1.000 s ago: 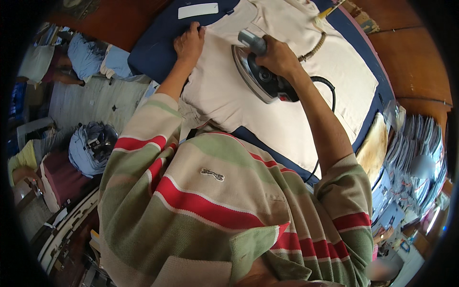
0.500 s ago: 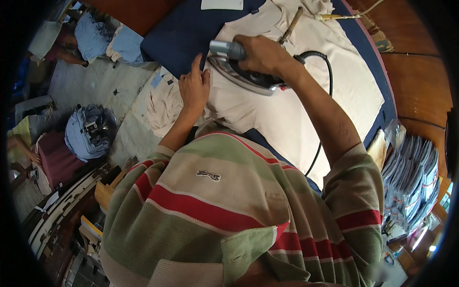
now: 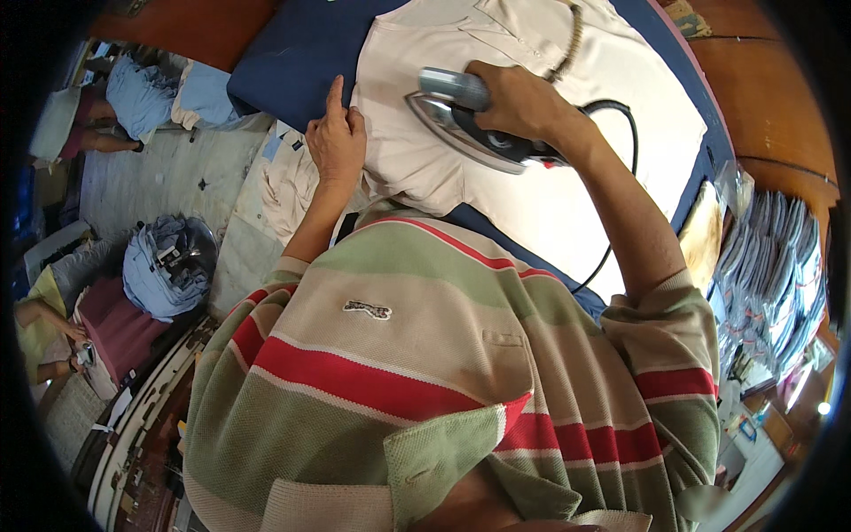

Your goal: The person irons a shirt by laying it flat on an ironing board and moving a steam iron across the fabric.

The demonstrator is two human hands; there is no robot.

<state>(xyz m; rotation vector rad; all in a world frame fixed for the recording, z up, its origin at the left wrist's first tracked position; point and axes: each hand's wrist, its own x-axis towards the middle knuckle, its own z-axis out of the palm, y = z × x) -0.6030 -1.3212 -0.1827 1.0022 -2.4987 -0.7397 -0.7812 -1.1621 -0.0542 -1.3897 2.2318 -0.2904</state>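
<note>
A cream garment with a buttoned front lies spread over a dark blue cloth. My right hand is wrapped round the grey handle of a clothes iron, whose metal soleplate is over the garment, its tip toward the left. Whether the soleplate lies fully flat is hard to tell. A black cord runs from the iron's back. At the garment's left edge rests my left hand, holding nothing, index finger stretched out and thumb apart. More crumpled cream cloth hangs below that hand.
A brown braided cord hangs over the garment's upper part. Bundled blue clothes are at the left on the floor side, near another person's hands. Stacked grey-blue folded clothes in clear plastic stand at the right.
The iron in my right hand has moved right, away from the garment's left edge. My left hand stays by that edge. The whole view has shifted a little.
</note>
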